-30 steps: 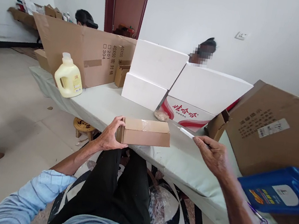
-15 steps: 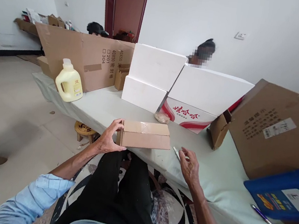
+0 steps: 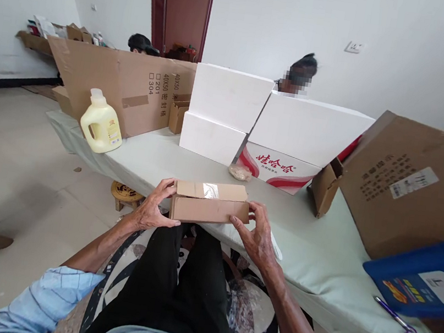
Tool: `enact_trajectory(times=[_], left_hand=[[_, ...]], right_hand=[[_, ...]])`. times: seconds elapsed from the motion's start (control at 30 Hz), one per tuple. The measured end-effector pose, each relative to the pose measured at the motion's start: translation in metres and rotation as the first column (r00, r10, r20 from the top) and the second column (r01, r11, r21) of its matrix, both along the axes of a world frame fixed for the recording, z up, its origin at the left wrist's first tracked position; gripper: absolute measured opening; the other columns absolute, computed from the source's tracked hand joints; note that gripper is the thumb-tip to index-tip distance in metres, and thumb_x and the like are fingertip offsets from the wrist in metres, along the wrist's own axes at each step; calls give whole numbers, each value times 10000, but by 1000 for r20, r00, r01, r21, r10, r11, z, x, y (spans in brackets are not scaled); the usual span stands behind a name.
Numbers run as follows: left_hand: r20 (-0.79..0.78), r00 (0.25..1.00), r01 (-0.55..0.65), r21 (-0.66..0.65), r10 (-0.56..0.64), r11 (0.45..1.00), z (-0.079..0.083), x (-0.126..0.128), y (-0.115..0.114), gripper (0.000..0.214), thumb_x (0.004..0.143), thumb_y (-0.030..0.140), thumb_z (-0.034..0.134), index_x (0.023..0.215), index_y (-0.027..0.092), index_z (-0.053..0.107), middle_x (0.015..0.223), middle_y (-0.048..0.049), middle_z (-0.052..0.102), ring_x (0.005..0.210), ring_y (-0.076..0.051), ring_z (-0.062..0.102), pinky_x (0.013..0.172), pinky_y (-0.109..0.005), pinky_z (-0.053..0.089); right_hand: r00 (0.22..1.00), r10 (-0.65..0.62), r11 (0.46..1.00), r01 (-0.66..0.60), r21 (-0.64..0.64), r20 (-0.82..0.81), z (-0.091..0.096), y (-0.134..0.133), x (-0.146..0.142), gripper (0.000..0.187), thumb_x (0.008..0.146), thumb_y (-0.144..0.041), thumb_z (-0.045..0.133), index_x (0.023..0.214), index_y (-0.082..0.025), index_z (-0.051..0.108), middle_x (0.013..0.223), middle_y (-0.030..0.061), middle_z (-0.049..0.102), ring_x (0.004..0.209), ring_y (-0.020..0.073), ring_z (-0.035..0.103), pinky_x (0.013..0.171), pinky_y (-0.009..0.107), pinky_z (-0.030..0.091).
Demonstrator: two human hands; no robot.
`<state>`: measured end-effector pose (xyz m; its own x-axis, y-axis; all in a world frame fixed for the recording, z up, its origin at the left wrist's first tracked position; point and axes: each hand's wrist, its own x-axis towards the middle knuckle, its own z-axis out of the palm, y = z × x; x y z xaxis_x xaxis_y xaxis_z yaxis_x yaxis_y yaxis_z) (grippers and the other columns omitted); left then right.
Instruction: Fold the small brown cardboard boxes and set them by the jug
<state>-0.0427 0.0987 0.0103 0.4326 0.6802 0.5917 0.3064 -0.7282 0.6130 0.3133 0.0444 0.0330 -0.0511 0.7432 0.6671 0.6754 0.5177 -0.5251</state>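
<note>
A small brown cardboard box (image 3: pixel 211 209) rests at the table's front edge, a strip of clear tape shining across its top seam. My left hand (image 3: pixel 158 204) grips its left end, thumb low on the front and fingers over the upper corner. At the other end, my right hand (image 3: pixel 256 230) holds the box with the thumb on the front face and fingers behind the corner. A slim white object (image 3: pixel 275 247) shows beside my right hand; whether it is in the palm or on the cloth I cannot tell.
White boxes (image 3: pixel 227 100) and a printed carton (image 3: pixel 275 169) stand behind, with a small plastic-wrapped bundle (image 3: pixel 240 172) before them. A yellow jug (image 3: pixel 101 123) is left, a blue jug (image 3: pixel 422 277) and purple-handled tool (image 3: pixel 395 317) right. Two people sit beyond the boxes.
My right hand has moved left from beside the box and taken hold of its right end. The box has shifted slightly left, with my left hand still on it.
</note>
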Motion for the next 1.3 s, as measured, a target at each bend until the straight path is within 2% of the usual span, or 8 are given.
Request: enact_trajectory(times=[0.23, 0.47, 0.6, 0.7, 0.8, 0.9, 1.03, 1.3], left_hand=[[-103, 992, 60, -66, -67, 996, 0, -5, 1, 1170, 775, 449, 933, 1737, 334, 276, 1656, -174, 432, 1521, -401, 499, 1193, -556, 544], [-143, 983, 99, -96, -112, 991, 9, -10, 1, 1139, 741, 600, 957, 1679, 298, 384, 1643, -179, 453, 1513, -410, 516, 1190, -539, 543], [-112, 990, 68, -149, -85, 986, 23, -12, 0, 836, 846, 617, 852, 1542, 280, 535, 1536, -154, 575, 1416, -375, 611, 1103, -499, 591], [-60, 998, -29, -74, 25, 997, 39, -10, 1, 452, 886, 532, 810, 1200, 242, 664, 1432, -137, 663, 1421, -363, 616, 1150, -520, 548], [-4, 996, -93, -12, 93, 996, 56, -7, 3, 288, 907, 463, 781, 955, 240, 604, 1370, -117, 730, 1347, -322, 675, 1160, -517, 537], [-6, 994, -107, -21, 106, 994, 69, -2, 6, 252, 925, 438, 747, 1026, 242, 623, 1286, -92, 783, 1216, -286, 746, 1070, -488, 593], [-172, 982, -64, 55, 73, 996, 79, 7, 10, 274, 963, 337, 701, 1216, 234, 721, 1184, -86, 819, 1118, -270, 783, 1017, -435, 613], [-388, 922, 50, 130, 4, 990, 98, 32, 14, 338, 1070, 293, 562, 1316, 259, 792, 1278, -73, 819, 1146, -268, 769, 997, -395, 614]], right_hand=[[997, 54, 998, -56, -38, -58, -3, -2, -15, 303, 1010, -464, 745, 1124, -246, 569, 1496, 168, 530, 1338, 335, 563, 996, 448, 550], [995, 48, 998, -51, -26, -92, -3, -8, -14, 286, 985, -428, 777, 940, -245, 561, 1440, 141, 576, 1319, 331, 584, 1076, 493, 520], [991, 57, 998, -57, -2, -119, -4, -13, -14, 238, 989, -420, 778, 938, -250, 619, 1402, 127, 598, 1335, 336, 581, 1121, 517, 497], [992, 41, 999, -41, 2, -122, -6, -15, -14, 234, 984, -444, 784, 953, -249, 660, 1362, 128, 611, 1294, 337, 602, 1081, 505, 523], [993, 31, 999, -32, -8, -111, -6, -17, -15, 241, 984, -467, 778, 949, -249, 680, 1344, 129, 621, 1266, 344, 614, 1051, 507, 543], [995, 35, 999, -35, 6, -96, -5, -20, -18, 236, 990, -458, 772, 925, -253, 675, 1338, 120, 630, 1258, 344, 616, 1032, 508, 554], [997, 45, 998, -42, 51, -68, -4, -25, -21, 239, 997, -427, 776, 896, -257, 642, 1328, 112, 628, 1236, 326, 627, 985, 477, 571], [999, 24, 995, -21, 99, -35, 0, -31, -25, 208, 1006, -396, 759, 932, -259, 621, 1225, 119, 639, 1133, 317, 649, 921, 463, 570]])
